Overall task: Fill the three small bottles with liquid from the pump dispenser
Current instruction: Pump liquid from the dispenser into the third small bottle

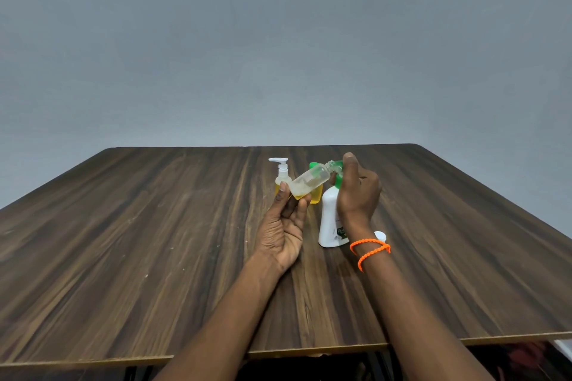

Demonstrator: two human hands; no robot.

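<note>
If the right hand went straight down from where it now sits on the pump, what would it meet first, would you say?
The right hand sits over the green pump head of the white dispenser bottle. Going straight down, it would probably meet that pump head first; actual contact is hidden by the hand.

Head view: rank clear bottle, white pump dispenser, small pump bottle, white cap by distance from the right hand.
1. white pump dispenser, right hand on its green pump
2. clear bottle, held tilted at the nozzle
3. white cap, beside the wrist
4. small pump bottle, far left
</note>
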